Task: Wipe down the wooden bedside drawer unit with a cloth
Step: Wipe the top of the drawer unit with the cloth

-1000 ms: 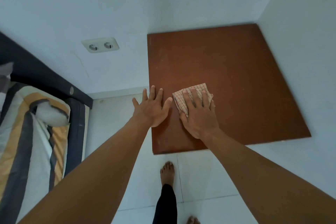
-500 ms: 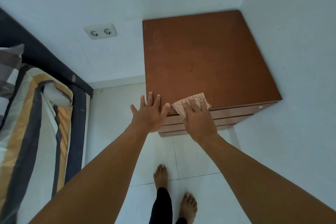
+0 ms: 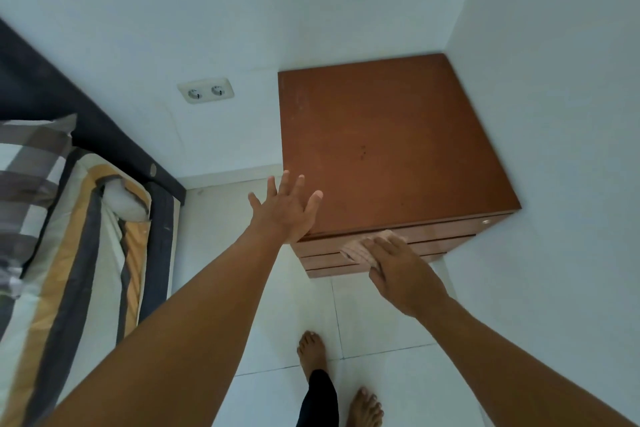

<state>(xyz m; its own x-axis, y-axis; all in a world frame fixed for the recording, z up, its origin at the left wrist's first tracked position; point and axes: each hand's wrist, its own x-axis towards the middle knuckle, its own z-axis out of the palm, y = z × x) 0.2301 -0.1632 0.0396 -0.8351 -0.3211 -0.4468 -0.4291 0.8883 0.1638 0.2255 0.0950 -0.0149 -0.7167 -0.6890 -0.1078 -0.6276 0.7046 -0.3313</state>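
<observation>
The wooden bedside drawer unit [image 3: 391, 146] stands in the room's corner, its reddish-brown top bare and its drawer fronts facing me. My right hand [image 3: 398, 267] presses a checked cloth [image 3: 360, 248] flat against the upper drawer fronts, below the top's front edge. My left hand [image 3: 287, 208] lies open, fingers spread, on the top's front left corner and holds nothing.
White walls close in behind and to the right of the unit. A double wall socket [image 3: 206, 90] sits to its left. A bed with a striped cover [image 3: 62, 253] and dark frame fills the left side. My bare feet [image 3: 311, 352] stand on white floor tiles.
My right hand has slid the cloth off the top's front edge and down onto the drawer fronts. The view has pulled back, showing the drawers. My left hand stays at the front left corner.
</observation>
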